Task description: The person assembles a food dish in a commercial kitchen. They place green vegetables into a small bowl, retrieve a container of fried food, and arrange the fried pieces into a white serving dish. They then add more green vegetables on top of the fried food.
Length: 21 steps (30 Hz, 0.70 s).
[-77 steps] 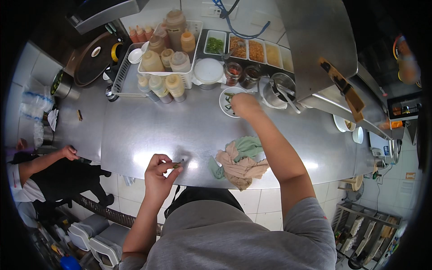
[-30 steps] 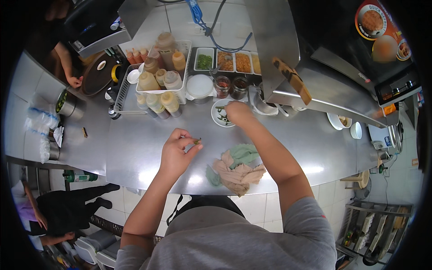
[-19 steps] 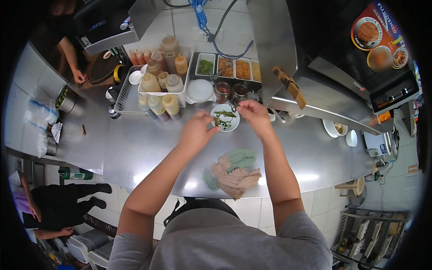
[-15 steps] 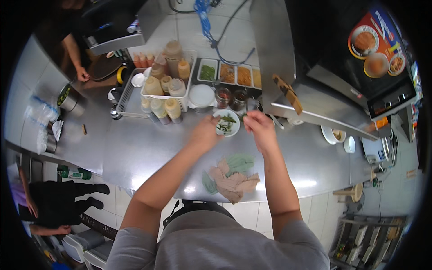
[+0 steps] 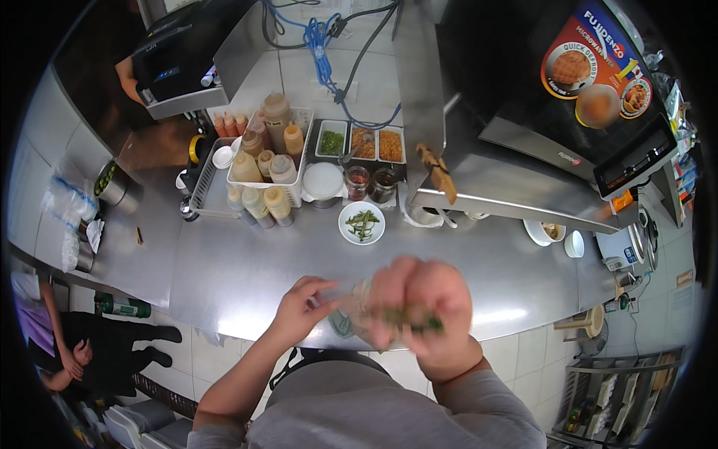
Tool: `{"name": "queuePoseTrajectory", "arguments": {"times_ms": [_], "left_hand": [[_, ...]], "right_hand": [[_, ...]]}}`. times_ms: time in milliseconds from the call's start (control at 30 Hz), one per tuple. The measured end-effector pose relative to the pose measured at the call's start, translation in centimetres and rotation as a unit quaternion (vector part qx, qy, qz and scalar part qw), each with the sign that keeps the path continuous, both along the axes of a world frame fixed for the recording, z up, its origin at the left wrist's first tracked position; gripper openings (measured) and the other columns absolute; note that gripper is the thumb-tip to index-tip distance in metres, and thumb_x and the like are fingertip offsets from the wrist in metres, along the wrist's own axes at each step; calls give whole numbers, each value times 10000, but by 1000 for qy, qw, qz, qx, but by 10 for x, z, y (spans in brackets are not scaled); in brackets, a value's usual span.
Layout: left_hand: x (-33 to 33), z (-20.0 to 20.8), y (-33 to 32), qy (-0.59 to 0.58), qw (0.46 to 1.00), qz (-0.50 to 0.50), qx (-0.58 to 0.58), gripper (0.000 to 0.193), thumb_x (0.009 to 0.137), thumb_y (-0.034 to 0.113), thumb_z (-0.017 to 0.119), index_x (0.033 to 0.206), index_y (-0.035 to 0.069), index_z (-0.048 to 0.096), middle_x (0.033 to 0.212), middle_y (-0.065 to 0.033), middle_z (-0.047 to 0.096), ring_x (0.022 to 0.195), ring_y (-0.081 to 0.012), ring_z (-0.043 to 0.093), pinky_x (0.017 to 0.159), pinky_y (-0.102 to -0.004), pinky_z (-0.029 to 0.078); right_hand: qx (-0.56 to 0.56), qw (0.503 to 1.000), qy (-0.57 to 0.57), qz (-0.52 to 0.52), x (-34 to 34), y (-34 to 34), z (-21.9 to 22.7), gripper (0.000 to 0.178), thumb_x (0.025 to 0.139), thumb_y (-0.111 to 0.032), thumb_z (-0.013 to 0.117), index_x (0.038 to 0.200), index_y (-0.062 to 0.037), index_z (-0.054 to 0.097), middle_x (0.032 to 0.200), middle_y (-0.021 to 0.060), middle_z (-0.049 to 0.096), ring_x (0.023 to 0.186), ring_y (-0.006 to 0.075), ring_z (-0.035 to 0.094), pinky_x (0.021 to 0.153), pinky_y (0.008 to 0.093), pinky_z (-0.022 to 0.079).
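Note:
A small white bowl point(image 5: 346, 233) with green vegetable strips point(image 5: 363, 222) in it stands on the steel counter, beyond both hands. My right hand point(image 5: 434, 299) is raised close to the camera and smeared by motion. Its fingers are closed round dark green vegetable pieces point(image 5: 422, 323), whose exact kind is too blurred to tell. To the left, over the counter's near edge, my left hand point(image 5: 299, 310) has bent fingers held apart and holds nothing. Partly hidden behind the right hand lies a cloth point(image 5: 341, 325), green and beige.
White baskets point(image 5: 298, 179) of squeeze bottles stand at the back left. Beside them are a white-lidded tub point(image 5: 324, 179), glass jars point(image 5: 357, 182) and trays of toppings point(image 5: 331, 142). A steel shelf point(image 5: 523, 206) with a microwave box overhangs the right side. Another person point(image 5: 60, 322) is at lower left.
Both hands have drawn back from the bowl toward me. My left hand has let go of the bowl, and my right hand has risen with the green pieces.

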<state>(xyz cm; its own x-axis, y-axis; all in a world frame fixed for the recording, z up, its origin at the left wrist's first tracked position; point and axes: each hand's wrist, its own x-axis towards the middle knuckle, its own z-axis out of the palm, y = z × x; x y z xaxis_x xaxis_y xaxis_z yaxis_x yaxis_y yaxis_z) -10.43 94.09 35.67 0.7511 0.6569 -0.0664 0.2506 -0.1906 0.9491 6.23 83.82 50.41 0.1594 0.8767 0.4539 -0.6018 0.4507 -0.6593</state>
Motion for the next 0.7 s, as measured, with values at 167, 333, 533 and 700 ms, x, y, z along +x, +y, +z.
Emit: {"name": "queuePoseTrajectory", "arguments": {"times_ms": [167,333,533,700], "left_hand": [[-27,-11,-10,-13,997,71,-31,341,769,66,714,1101,88,639,1055,-82,562,752,-106,572,642,-231,453],[-33,9,-16,25,994,95,-54,345,785,40,695,1121,81,630,1073,-56,538,804,-96,561,698,-226,455],[-39,-2,-28,-4,993,106,-48,346,770,60,704,1108,75,633,1065,-86,552,772,-119,582,663,-231,465],[-49,-19,-26,0,995,98,-31,347,787,68,705,1125,98,629,1087,-68,544,799,-105,574,685,-226,468]], "right_hand": [[384,881,-139,240,2,23,55,165,868,-154,614,796,-7,636,836,146,605,756,290,560,675,329,463],[384,903,-82,173,-6,8,56,138,858,-136,626,850,-20,701,956,172,633,860,255,570,674,313,482],[106,985,-121,-57,3,-8,8,125,844,-92,607,923,-21,672,935,121,595,873,283,568,764,319,450],[-195,766,-577,-207,10,-2,-152,324,808,-234,657,1097,-90,625,1173,176,530,1110,363,466,918,470,391]]}}
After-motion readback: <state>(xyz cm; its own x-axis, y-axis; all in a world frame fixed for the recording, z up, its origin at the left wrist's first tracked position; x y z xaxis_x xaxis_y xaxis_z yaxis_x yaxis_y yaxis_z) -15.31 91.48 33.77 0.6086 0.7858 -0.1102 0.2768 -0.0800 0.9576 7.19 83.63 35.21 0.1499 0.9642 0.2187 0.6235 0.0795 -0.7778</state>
